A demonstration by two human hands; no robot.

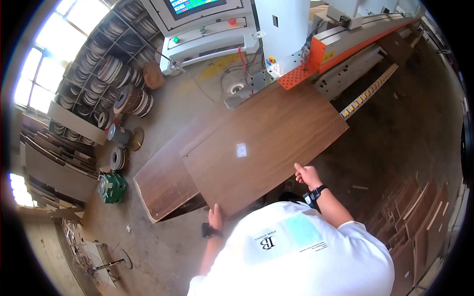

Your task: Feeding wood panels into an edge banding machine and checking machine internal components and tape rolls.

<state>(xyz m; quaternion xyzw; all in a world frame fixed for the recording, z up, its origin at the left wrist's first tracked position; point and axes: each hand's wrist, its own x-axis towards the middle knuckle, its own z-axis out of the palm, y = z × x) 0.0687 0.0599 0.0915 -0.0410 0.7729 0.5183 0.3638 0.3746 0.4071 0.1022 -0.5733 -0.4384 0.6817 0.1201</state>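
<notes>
A brown wood-grain panel point(276, 133) lies flat in front of me, its far end beside a machine's orange guard. A small white label point(241, 150) sits on its face. My left hand point(215, 217) is closed on the panel's near left corner, thumb along the edge. Farther right on the near edge, my right hand point(307, 176) grips the panel with its thumb on top. The fingers of both hands are partly hidden beneath the board. Under its left side shows a second brown panel or board stack point(165, 182).
The machine's orange guard point(318, 54) and a roller rail point(370, 92) stand at the far right. A control cabinet point(207, 37) with screen and buttons is ahead. Edging rolls point(111, 69) fill racks at left, near a green crate point(112, 187). Boards point(414, 217) lie at right.
</notes>
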